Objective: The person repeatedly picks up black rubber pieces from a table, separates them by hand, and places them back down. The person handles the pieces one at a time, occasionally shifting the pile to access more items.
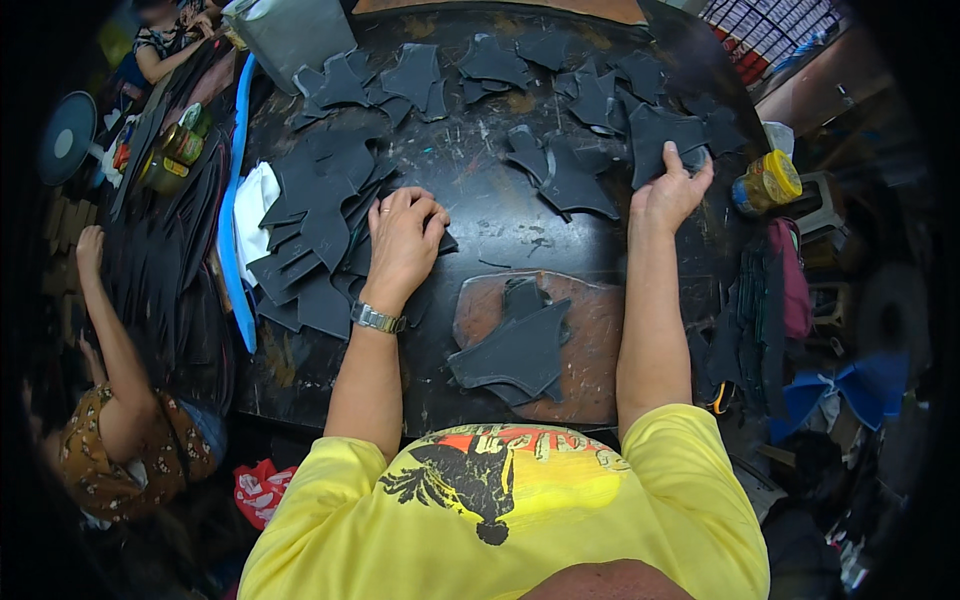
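Note:
Dark grey, flat cut-out pieces with curved edges lie in stacks on a black table. My left hand (405,235), wearing a metal watch (378,319), rests at the right side of a large fanned pile of pieces (315,210). Its fingers curl down around dark pieces there, and the fingertips are partly hidden. Farther right, my right hand (668,195) grips a cut-out piece (660,128) by its near edge, thumb on top. Between my arms, several pieces (520,345) sit stacked on a brown board (590,385). Another small stack (575,175) lies between my hands.
More piles (410,75) line the table's far side, beside a grey box-like container (290,40). A blue strip (237,210) and white cloth (257,210) edge the left. A yellow-lidded jar (767,182) stands right. Another person's arm (120,330) shows at left; someone else sits far left.

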The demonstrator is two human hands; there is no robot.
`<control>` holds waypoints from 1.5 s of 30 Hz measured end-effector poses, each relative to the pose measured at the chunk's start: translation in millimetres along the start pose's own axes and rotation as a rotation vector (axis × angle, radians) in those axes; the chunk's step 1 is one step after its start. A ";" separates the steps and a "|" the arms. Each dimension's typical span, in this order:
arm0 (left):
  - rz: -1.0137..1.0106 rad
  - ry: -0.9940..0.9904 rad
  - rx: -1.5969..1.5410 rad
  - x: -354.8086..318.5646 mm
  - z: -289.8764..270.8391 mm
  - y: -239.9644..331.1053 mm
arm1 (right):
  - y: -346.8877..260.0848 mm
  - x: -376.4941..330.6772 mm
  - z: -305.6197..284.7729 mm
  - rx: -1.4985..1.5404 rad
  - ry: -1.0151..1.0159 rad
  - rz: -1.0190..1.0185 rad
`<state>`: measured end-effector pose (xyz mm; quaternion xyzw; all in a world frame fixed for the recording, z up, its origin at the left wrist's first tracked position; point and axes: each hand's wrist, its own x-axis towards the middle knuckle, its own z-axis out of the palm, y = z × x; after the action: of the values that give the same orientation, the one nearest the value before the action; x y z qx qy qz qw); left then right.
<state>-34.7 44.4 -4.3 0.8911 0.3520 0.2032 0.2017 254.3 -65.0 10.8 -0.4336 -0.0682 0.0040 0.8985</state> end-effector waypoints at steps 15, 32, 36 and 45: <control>-0.292 -0.134 -1.611 4.3 2.8 25.8 | -8.2 -104.2 42.3 -0.231 -1.034 0.398; -0.609 0.008 -1.809 7.4 -3.5 31.1 | 15.0 -52.5 6.8 -1.497 -0.983 -0.253; -0.594 -0.032 -1.920 9.4 -1.1 22.0 | 9.1 -52.5 10.4 -1.524 -1.022 -0.210; -0.668 -0.080 -2.121 10.7 13.0 4.0 | -21.9 -49.3 18.0 -1.693 -1.128 -0.086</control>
<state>-18.8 46.5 -10.8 0.1339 0.2154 0.3079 0.9170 202.1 -68.0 33.0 -0.8590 -0.4780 0.1261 0.1330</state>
